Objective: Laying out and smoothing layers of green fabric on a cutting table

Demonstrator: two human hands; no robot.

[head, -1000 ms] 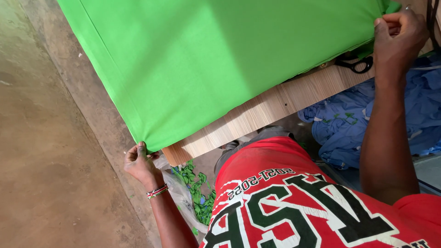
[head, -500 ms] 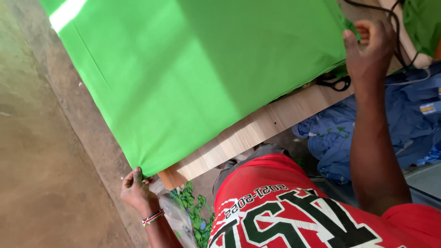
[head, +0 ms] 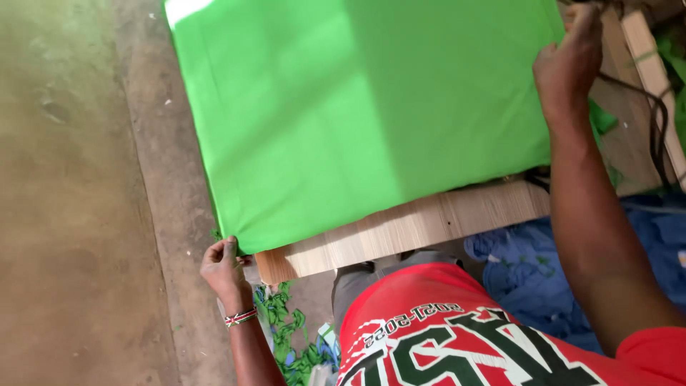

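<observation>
A small tailoring or fabric workshop, seen from above. A bright green cloth (head: 357,114) is spread over a bare plywood worktable (head: 414,229) that stands on a rough concrete floor (head: 78,214). Green fabric scraps (head: 286,336) lie on the floor beside a heap of blue cloth (head: 529,271), and a black cable (head: 654,121) trails across the table's far end.

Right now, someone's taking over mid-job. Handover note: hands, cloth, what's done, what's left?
Left hand: pinching the near left corner of the green cloth, at the corner of the wooden table.
Right hand: gripping the cloth's right edge, farther up the table.
Cloth: spread flat across the tabletop, left edge hanging just past the table side.
Done: cloth laid out, mostly smooth.
Left: faint creases remain; near strip of table uncovered.
Nearby: green scraps on the floor, blue fabric to the right.
</observation>
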